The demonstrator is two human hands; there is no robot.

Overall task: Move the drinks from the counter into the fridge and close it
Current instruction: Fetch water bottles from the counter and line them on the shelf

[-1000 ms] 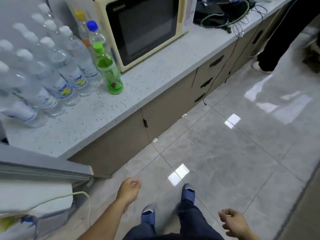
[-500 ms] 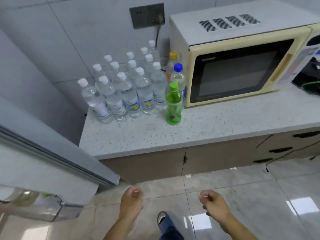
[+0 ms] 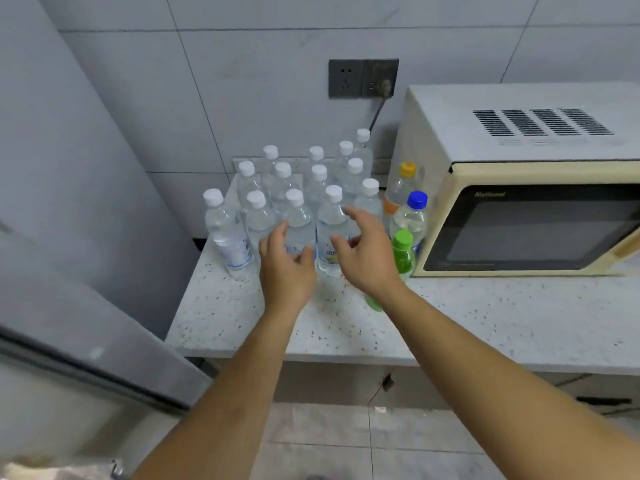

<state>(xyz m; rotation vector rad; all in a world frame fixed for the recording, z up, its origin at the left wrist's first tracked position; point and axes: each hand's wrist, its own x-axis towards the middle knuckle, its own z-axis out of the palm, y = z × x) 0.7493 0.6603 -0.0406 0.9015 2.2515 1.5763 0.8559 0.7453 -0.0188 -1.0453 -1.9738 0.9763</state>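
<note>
A pale speckled counter [image 3: 450, 327] runs across the middle of the frame, backed by a wall of large grey tiles [image 3: 259, 81] with a dark socket plate [image 3: 363, 78] at upper centre. A cluster of clear water bottles [image 3: 294, 188] with white caps stands at the counter's left end, with an orange-capped bottle [image 3: 401, 188], a blue-capped bottle [image 3: 412, 216] and a green bottle [image 3: 402, 254] just beside a cream microwave [image 3: 519, 188] at the right. The left hand [image 3: 285, 268] and the right hand [image 3: 363, 251] reach with fingers spread wide toward the front row, each close around a bottle but gripping nothing. The grey fridge door [image 3: 86, 358] stands open at lower left, and glossy floor tiles [image 3: 363, 445] fill the bottom.
</note>
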